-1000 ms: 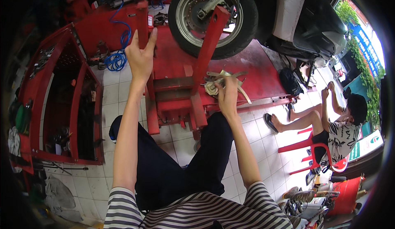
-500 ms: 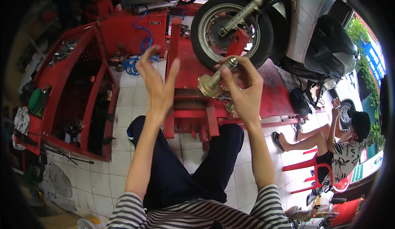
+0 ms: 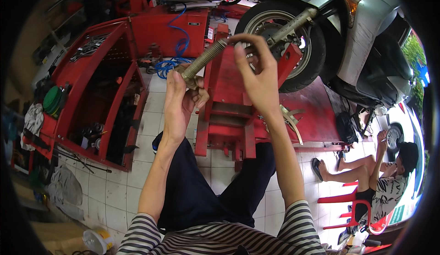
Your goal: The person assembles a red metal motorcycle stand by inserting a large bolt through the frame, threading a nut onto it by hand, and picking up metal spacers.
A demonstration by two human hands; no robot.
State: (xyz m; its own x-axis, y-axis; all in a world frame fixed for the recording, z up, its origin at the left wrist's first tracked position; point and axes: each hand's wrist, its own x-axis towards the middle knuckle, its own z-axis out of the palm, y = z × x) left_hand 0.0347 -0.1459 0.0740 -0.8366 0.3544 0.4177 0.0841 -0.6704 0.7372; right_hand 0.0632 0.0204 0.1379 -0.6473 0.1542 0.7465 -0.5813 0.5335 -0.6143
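Observation:
My left hand [image 3: 176, 104] is closed around the flanged base of a metal shaft [image 3: 206, 59], which tilts up to the right. The length above my fingers is ridged; I cannot tell whether this is a coil spring or a thread. My right hand [image 3: 261, 74] is at the shaft's upper end, fingers curved and apart, thumb away from the index finger. The index fingertip is close to the end; whether it touches is unclear. Part of the flange [image 3: 195, 82] shows between my left fingers. Below my hands is a red metal lift stand [image 3: 227, 110].
A silver scooter [image 3: 362, 39] stands on the red platform [image 3: 316, 113], with a curved metal bracket [image 3: 291, 120] lying beside it. At left is a red tool cabinet [image 3: 82, 85] with wrenches on top. A blue air hose [image 3: 181, 44] coils behind. At right a person [image 3: 385, 177] sits on a red chair.
The metal shaft has passed from my right hand into my left, which has closed on its base. Its ridged end now points up to the right. My view has shifted slightly left.

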